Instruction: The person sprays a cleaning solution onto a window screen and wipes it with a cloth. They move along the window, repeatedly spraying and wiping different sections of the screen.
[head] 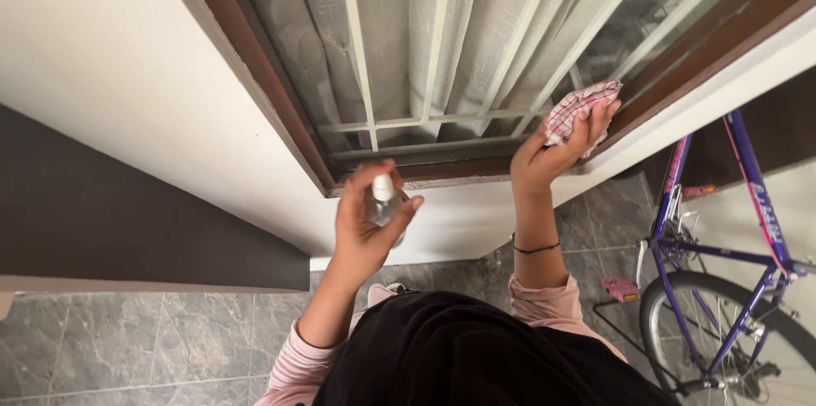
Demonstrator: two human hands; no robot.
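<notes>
Two hands are raised toward a window with a white metal grille and a brown frame. What lies behind the glass is hard to make out: pale, folded shapes like a curtain, blurred by reflections. The window's upper part is cut off by the picture's edge.

The left hand is wrapped around a small clear spray bottle, held upright in front of the white ledge below the frame. Its grip is closed on the bottle, with the fingers covering most of the body, so how much liquid is in it cannot be told; only the white spray head and a bit of clear wall show.

The right hand presses a red-and-white checked cloth against the lower right part of the window, near the frame. Its grip is bunched around the cloth, much of which is hidden in the palm.

To the right, a purple bicycle stands on the grey tiled floor, partly cut off by the edge.
</notes>
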